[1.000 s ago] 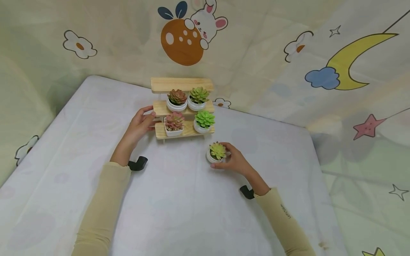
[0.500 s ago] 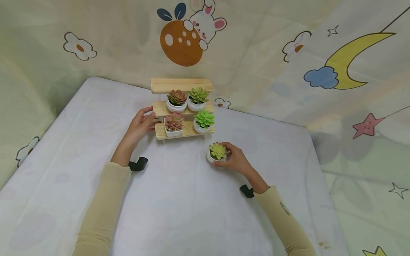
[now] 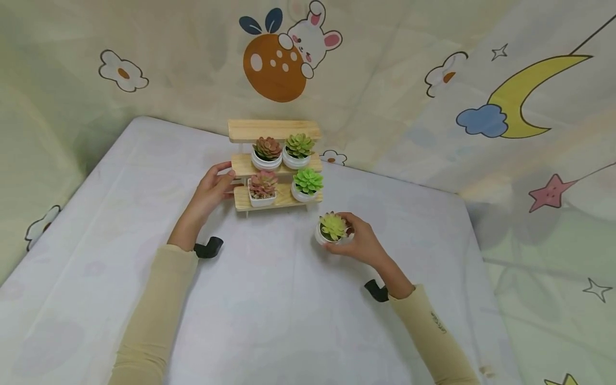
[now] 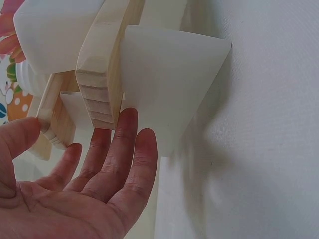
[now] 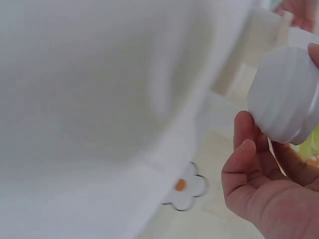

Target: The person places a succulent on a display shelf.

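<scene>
My right hand (image 3: 361,240) grips a small white round pot with a yellow-green succulent (image 3: 333,227), to the right of a three-tier wooden shelf (image 3: 274,131). In the right wrist view, the white pot (image 5: 284,94) is held tilted between the thumb and fingers, close over the cloth. My left hand (image 3: 209,187) touches the shelf's left end. In the left wrist view its fingers are spread and slightly bent, thumb at the middle board (image 4: 60,112), other fingertips around the lowest board (image 4: 99,94) and white side support (image 4: 164,74).
On the middle tier stand a reddish-brown succulent (image 3: 267,152) and a green succulent (image 3: 298,149). The lowest tier bears a pink succulent (image 3: 262,187) in a square pot and a bright green succulent (image 3: 308,184). A white cloth (image 3: 269,299) covers the table, with a printed curtain (image 3: 192,69) behind.
My right hand has moved slightly right with the potted succulent, which now looks more tilted. The left hand stays at the shelf's end; the head view has shifted a little.
</scene>
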`<state>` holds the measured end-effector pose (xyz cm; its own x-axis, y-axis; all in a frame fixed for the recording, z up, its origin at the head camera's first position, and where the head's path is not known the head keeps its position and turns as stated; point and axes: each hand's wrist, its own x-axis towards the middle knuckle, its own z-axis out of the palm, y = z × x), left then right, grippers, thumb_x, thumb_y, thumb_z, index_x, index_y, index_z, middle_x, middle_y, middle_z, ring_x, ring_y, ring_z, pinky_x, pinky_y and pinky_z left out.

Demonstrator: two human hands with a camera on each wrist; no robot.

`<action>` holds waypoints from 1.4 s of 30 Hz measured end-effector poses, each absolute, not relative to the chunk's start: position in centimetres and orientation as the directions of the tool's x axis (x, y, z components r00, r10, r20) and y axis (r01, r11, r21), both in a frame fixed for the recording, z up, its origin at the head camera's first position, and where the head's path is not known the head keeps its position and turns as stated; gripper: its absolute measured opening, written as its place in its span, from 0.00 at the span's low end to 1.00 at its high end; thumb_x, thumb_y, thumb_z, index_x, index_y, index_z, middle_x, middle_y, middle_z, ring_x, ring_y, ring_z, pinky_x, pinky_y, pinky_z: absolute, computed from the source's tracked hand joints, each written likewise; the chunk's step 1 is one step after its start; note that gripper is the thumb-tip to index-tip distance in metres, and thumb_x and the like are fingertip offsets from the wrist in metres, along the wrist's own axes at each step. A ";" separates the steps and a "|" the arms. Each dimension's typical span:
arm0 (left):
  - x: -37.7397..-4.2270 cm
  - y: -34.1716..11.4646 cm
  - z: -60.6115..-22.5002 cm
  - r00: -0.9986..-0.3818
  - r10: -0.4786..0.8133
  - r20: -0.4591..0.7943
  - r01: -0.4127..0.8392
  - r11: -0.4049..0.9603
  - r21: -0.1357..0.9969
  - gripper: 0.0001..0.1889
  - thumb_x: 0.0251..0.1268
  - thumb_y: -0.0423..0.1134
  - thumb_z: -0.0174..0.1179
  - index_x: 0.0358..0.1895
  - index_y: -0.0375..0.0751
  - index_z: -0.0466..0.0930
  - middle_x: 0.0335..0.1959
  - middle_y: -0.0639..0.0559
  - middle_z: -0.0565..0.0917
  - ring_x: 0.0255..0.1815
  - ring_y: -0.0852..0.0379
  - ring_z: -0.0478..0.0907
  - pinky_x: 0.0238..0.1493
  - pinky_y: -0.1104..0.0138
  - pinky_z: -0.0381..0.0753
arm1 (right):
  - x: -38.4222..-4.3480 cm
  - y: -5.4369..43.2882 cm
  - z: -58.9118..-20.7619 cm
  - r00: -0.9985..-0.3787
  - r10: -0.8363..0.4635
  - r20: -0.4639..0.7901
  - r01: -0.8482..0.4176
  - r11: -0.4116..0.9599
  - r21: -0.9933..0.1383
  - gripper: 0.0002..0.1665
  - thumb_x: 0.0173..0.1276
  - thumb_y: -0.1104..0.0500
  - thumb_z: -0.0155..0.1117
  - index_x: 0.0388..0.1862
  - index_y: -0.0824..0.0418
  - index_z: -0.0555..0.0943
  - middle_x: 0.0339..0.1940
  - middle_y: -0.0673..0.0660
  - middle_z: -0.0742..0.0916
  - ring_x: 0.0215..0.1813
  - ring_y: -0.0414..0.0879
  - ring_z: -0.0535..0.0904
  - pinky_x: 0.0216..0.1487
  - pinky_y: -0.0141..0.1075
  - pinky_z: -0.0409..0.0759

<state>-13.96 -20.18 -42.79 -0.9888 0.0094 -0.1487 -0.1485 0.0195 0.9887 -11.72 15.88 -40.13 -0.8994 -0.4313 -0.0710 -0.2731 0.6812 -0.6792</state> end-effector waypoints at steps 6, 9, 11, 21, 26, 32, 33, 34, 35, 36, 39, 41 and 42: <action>-14.0 -20.2 -42.9 -0.989 0.013 -0.149 -0.149 0.007 0.989 0.33 0.78 0.53 0.44 0.76 0.39 0.50 0.68 0.30 0.67 0.65 0.35 0.70 0.65 0.47 0.69 | -12.4 15.6 -37.3 -0.905 -0.423 -0.030 -0.281 0.652 -0.704 0.43 0.52 0.57 0.78 0.64 0.70 0.70 0.56 0.63 0.81 0.50 0.53 0.77 0.51 0.46 0.77; -13.9 -20.3 -42.8 -0.989 0.010 -0.150 -0.150 0.003 0.989 0.33 0.78 0.52 0.44 0.76 0.39 0.50 0.68 0.30 0.67 0.64 0.35 0.70 0.65 0.46 0.69 | -13.2 15.4 -35.7 -0.912 -0.410 -0.002 -0.282 0.631 -0.723 0.43 0.53 0.59 0.78 0.65 0.69 0.69 0.56 0.64 0.80 0.52 0.54 0.77 0.53 0.47 0.77; -13.9 -20.3 -42.8 -0.990 0.010 -0.144 -0.144 0.002 0.990 0.33 0.78 0.52 0.44 0.76 0.39 0.49 0.68 0.29 0.67 0.65 0.34 0.69 0.65 0.46 0.68 | -13.8 15.2 -34.5 -0.918 -0.395 0.022 -0.284 0.618 -0.733 0.43 0.53 0.61 0.77 0.65 0.69 0.69 0.56 0.64 0.80 0.52 0.54 0.77 0.53 0.46 0.76; -13.9 -20.5 -42.7 -0.990 0.006 -0.138 -0.138 0.000 0.990 0.32 0.78 0.51 0.45 0.76 0.39 0.50 0.67 0.29 0.68 0.63 0.34 0.70 0.64 0.47 0.70 | -18.3 13.1 -30.3 -0.938 -0.333 0.099 -0.275 0.536 -0.798 0.37 0.56 0.61 0.75 0.63 0.68 0.72 0.47 0.58 0.80 0.41 0.48 0.73 0.39 0.28 0.72; -14.0 -20.4 -43.0 -0.991 0.009 -0.137 -0.137 0.025 0.990 0.32 0.78 0.52 0.44 0.76 0.38 0.51 0.66 0.29 0.69 0.64 0.35 0.71 0.63 0.49 0.72 | -20.3 11.6 -29.5 -0.949 -0.295 0.107 -0.251 0.510 -0.823 0.37 0.57 0.60 0.74 0.63 0.67 0.71 0.44 0.52 0.79 0.37 0.43 0.71 0.36 0.27 0.71; -13.9 -20.5 -43.1 -0.991 -0.001 -0.135 -0.135 0.011 0.991 0.32 0.77 0.51 0.46 0.75 0.38 0.52 0.65 0.28 0.69 0.64 0.34 0.71 0.63 0.46 0.71 | -22.8 9.0 -29.2 -0.968 -0.244 0.063 -0.180 0.496 -0.850 0.39 0.56 0.56 0.75 0.65 0.64 0.71 0.50 0.55 0.79 0.44 0.42 0.74 0.43 0.28 0.74; -13.8 -20.5 -43.1 -0.991 0.001 -0.136 -0.136 0.007 0.991 0.32 0.77 0.51 0.46 0.75 0.39 0.52 0.65 0.28 0.69 0.64 0.34 0.71 0.63 0.46 0.71 | -23.2 8.6 -29.2 -0.968 -0.244 0.058 -0.175 0.495 -0.851 0.39 0.56 0.56 0.75 0.65 0.64 0.71 0.51 0.55 0.79 0.46 0.42 0.74 0.44 0.29 0.74; -13.8 -20.5 -43.1 -0.990 0.001 -0.138 -0.138 0.003 0.990 0.32 0.77 0.51 0.46 0.75 0.39 0.52 0.65 0.28 0.69 0.65 0.34 0.71 0.63 0.45 0.70 | -23.6 8.1 -29.2 -0.968 -0.245 0.054 -0.173 0.495 -0.852 0.40 0.56 0.55 0.75 0.65 0.64 0.70 0.52 0.56 0.79 0.47 0.43 0.74 0.45 0.29 0.74; -13.8 -20.5 -43.1 -0.990 0.002 -0.138 -0.138 0.000 0.990 0.31 0.77 0.50 0.47 0.75 0.39 0.52 0.65 0.28 0.69 0.65 0.34 0.71 0.63 0.45 0.70 | -23.9 7.7 -29.1 -0.967 -0.248 0.052 -0.172 0.489 -0.855 0.40 0.56 0.55 0.75 0.65 0.64 0.70 0.53 0.56 0.79 0.48 0.43 0.75 0.47 0.30 0.74; -13.9 -20.5 -43.1 -0.990 0.003 -0.139 -0.139 -0.003 0.990 0.31 0.77 0.50 0.47 0.75 0.39 0.52 0.65 0.28 0.69 0.65 0.34 0.70 0.63 0.45 0.70 | -24.3 7.2 -29.0 -0.967 -0.250 0.054 -0.173 0.486 -0.857 0.40 0.56 0.55 0.75 0.65 0.64 0.70 0.53 0.57 0.79 0.49 0.44 0.75 0.47 0.31 0.75; -14.0 -20.6 -43.1 -0.991 0.002 -0.137 -0.137 -0.009 0.991 0.31 0.77 0.49 0.47 0.75 0.39 0.53 0.65 0.28 0.70 0.65 0.34 0.71 0.63 0.45 0.70 | -25.4 6.0 -28.7 -0.962 -0.265 0.066 -0.193 0.488 -0.852 0.39 0.56 0.55 0.75 0.65 0.64 0.71 0.53 0.57 0.80 0.49 0.44 0.75 0.49 0.32 0.75; -14.0 -20.7 -43.1 -0.991 -0.002 -0.133 -0.133 -0.010 0.991 0.31 0.77 0.49 0.47 0.75 0.38 0.53 0.64 0.28 0.70 0.64 0.34 0.71 0.63 0.45 0.70 | -26.0 5.2 -28.6 -0.959 -0.278 0.062 -0.199 0.498 -0.844 0.40 0.56 0.54 0.76 0.64 0.64 0.71 0.52 0.56 0.79 0.49 0.44 0.74 0.48 0.32 0.75; -13.9 -20.8 -43.1 -0.991 -0.002 -0.132 -0.132 -0.006 0.991 0.31 0.77 0.49 0.48 0.75 0.39 0.53 0.64 0.29 0.71 0.64 0.35 0.71 0.63 0.45 0.71 | -26.3 4.6 -28.6 -0.958 -0.282 0.055 -0.199 0.513 -0.835 0.40 0.56 0.53 0.76 0.65 0.64 0.71 0.53 0.56 0.79 0.49 0.44 0.74 0.50 0.32 0.76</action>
